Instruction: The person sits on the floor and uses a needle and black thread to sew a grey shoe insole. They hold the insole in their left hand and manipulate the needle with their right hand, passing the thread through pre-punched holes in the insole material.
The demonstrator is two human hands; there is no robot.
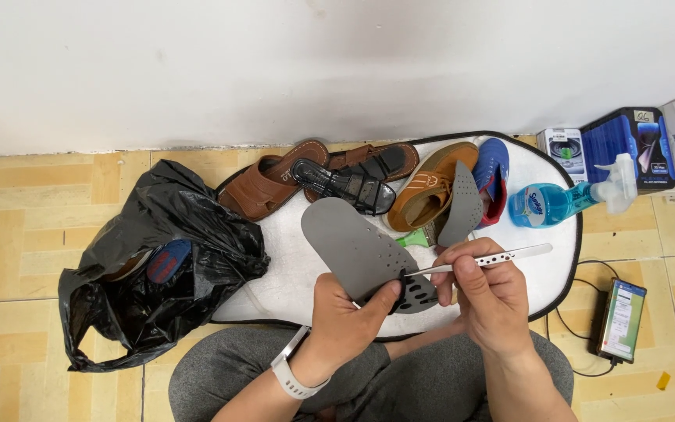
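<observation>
Overhead, tiled floor (pixel 33 211) and white mat (pixel 291 273); black bag (pixel 158 312) contains shoes. Left hand (pixel 345 320) grips grey insole (pixel 353 250); right hand (pixel 490 293) pinches tweezers (pixel 482 260).

Shoes (pixel 369 184) on mat (pixel 291 281), bag (pixel 158 266) left, spray bottle (pixel 556 202) right

A single view comes from a camera on the person's head, looking steeply down and forward past the knees at the white mat (pixel 291 281) on the tiled floor (pixel 25 227). It sits close above the hands, and the white wall (pixel 337 62) fills the far part
</observation>
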